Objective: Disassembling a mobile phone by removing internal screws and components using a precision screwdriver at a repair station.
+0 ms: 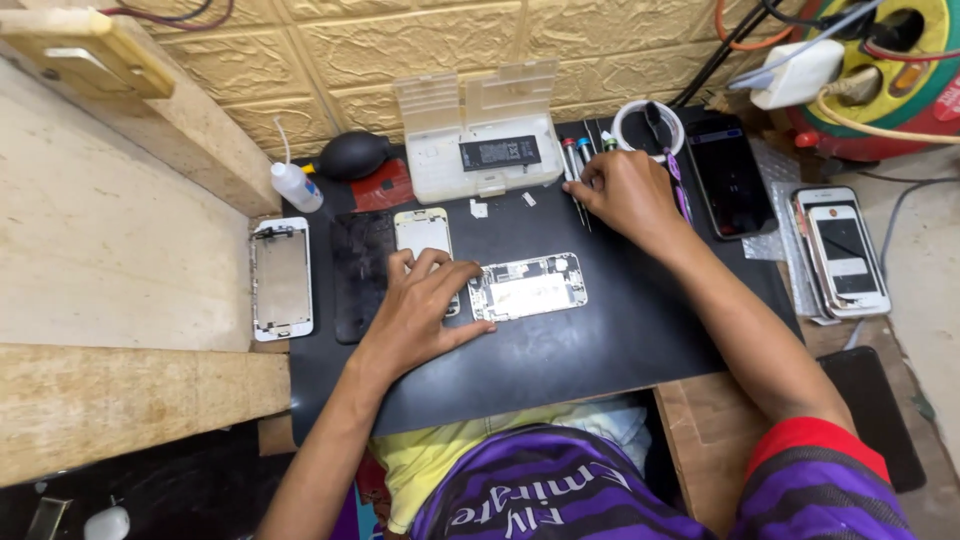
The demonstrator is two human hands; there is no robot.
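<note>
Your left hand (425,305) flat, fingers spread, pinning phone parts beside opened phone chassis (527,286) at mat (600,340) centre. Right hand (625,190), one o'clock, fingertips pinching at screwdrivers (577,160); actual grasp unclear.

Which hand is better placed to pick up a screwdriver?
Right. The right hand already rests on the screwdrivers beside the parts box; the left hand lies flat by the opened phone.

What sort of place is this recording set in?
Probably a small phone repair bench. An opened phone body lies on a black work mat, the right hand reaches a row of screwdrivers, and more phones wait nearby.
</note>
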